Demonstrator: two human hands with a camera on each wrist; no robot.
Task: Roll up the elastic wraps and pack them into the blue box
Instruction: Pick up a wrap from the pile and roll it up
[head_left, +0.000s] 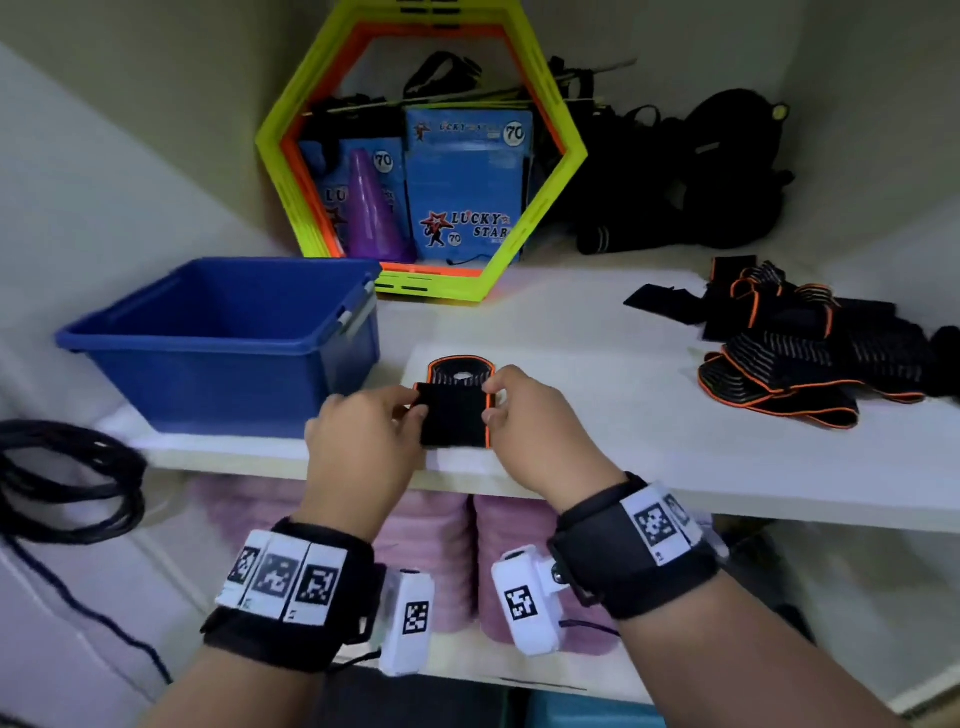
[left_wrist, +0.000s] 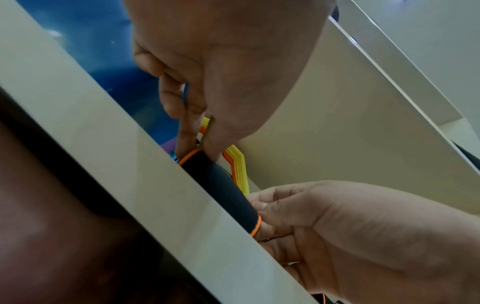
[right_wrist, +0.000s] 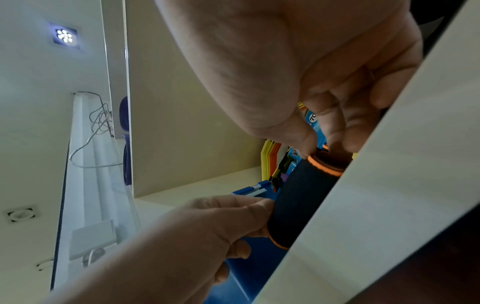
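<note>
Elastic wraps, black with orange edging, lie in a loose pile (head_left: 800, 353) at the right of the white shelf (head_left: 597, 322); the deep blue plastic box (head_left: 218, 332) stands at its left. Between them, 1 black wrap (head_left: 454, 410) sits half rolled near the front edge. Left hand (head_left: 363, 441) and right hand (head_left: 535, 415) each pinch 1 end of the roll. Rolling seems underway; next it likely needs finishing toward the flat tail.

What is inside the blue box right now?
The blue box shows only bare blue walls and floor; no rolled wraps visible. Its near wall hides the front strip of the floor.
</note>
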